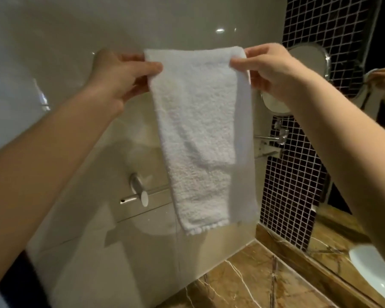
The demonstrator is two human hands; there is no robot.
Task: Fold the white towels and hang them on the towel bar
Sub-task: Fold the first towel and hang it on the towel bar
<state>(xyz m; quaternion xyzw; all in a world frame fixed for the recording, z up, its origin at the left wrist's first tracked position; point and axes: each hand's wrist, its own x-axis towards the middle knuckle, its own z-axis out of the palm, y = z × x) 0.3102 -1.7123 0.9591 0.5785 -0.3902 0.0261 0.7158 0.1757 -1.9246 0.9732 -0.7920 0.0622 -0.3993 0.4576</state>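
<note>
Two bare forearms reached up from the lower corners, both cut off by the edges of the view. The left hand [120, 78] pinched the upper left corner of a white terry towel [198, 130], thumb on the front and fingers curled behind the cloth. The right hand [273, 72] gripped the upper right corner the same way, so the top edge stretched level between them. The towel hung in the air as a narrow folded strip, its shorter front layer ending partway down and a longer layer reaching lower, with a bobbled hem at the bottom.

Below lay a brown veined marble counter [253, 281], and a white basin [369, 270] was cut off at the right edge. Behind the towel's lower part, a chrome towel bar [138, 187] stood out from the glossy cream wall [53, 41]. Only its left bracket and stub end showed, the rest being covered by the cloth, and the towel was not on it.

To the right, a wall of dark mosaic tiles [293, 185] carried a round chrome-rimmed mirror [307, 61], half hidden by the right hand. Its arm fittings below were too blurred to make out.
</note>
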